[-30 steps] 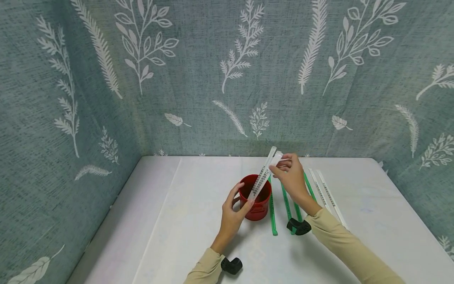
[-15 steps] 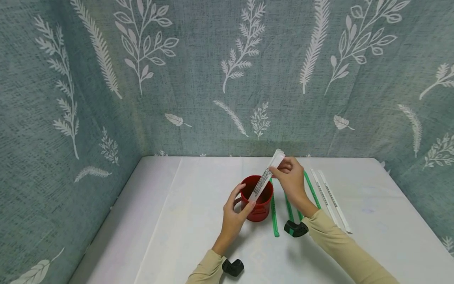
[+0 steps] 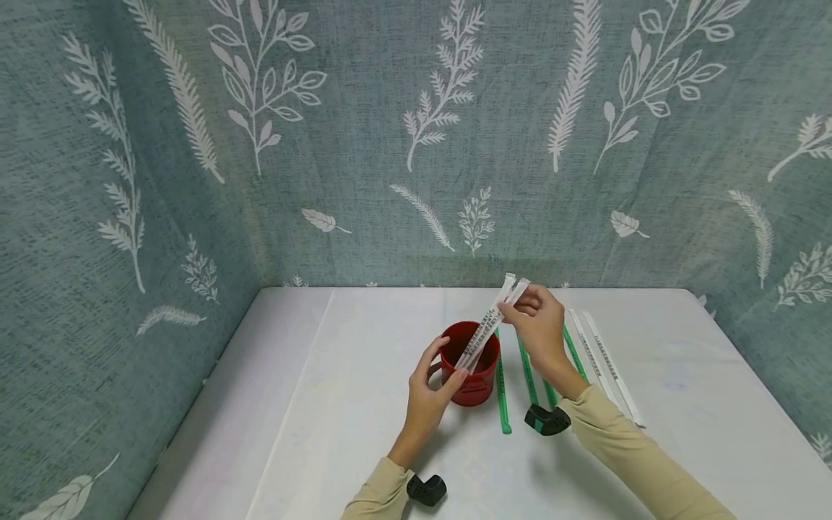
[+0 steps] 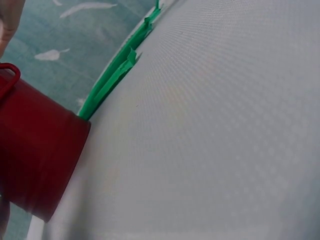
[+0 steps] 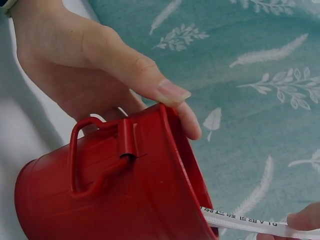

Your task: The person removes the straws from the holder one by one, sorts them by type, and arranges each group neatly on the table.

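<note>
A small red metal bucket (image 3: 473,390) with side handles stands on the table, seen from the side in the right wrist view. My left hand (image 3: 427,396) grips its rim; in the right wrist view the thumb lies at the rim with a finger over the edge. My right hand (image 3: 538,325) pinches two white paper-wrapped straws (image 3: 489,323) with dark print, slanting into the bucket. Their upper ends stand slightly apart, and their lower ends are inside the mouth. Only the bucket's lower part (image 4: 42,145) and bits of hands show in the left wrist view.
Several green-wrapped straws (image 3: 503,397) lie right of the bucket, partly under my right arm. Further right are two more white-wrapped straws (image 3: 609,361) on the white table (image 3: 351,375). A patterned teal cloth (image 3: 364,144) hangs behind and at the sides.
The upper ends of the white straws came together half a second ago and are now spread apart again. My right hand has shifted slightly right. The left hand keeps its grip on the bucket.
</note>
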The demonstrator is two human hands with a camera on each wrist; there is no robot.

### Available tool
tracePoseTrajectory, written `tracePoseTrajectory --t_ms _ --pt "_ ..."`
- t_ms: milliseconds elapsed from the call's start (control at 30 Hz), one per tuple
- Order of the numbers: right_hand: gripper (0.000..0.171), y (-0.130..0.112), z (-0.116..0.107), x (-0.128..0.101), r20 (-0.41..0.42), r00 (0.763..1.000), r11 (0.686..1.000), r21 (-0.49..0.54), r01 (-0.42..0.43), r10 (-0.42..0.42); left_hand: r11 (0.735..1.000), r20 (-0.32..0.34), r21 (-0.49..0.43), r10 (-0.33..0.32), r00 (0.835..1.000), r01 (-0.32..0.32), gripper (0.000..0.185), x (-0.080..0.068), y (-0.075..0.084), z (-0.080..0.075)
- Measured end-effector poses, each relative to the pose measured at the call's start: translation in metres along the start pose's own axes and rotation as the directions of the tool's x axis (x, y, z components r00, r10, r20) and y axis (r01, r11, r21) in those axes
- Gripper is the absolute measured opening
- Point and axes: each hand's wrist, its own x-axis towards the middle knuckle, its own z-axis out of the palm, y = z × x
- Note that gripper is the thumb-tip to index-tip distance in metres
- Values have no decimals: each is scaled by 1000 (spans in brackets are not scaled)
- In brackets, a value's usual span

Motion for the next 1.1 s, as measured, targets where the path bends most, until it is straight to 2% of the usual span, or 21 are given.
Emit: tracePoseTrajectory --t_ms 400,867,1100 --pt "35 -12 -5 0 -43 998 998 -22 55 -56 1000 -4 -9 1 1000 -1 52 -2 -2 -1" --pt "35 -24 -12 3 -42 985 986 21 166 -165 1000 -8 -2 8 1000 -8 53 -2 0 0" --pt "37 -36 -15 5 -49 986 986 24 164 -163 1000 -9 -7 -2 1000 2 52 -1 -1 1"
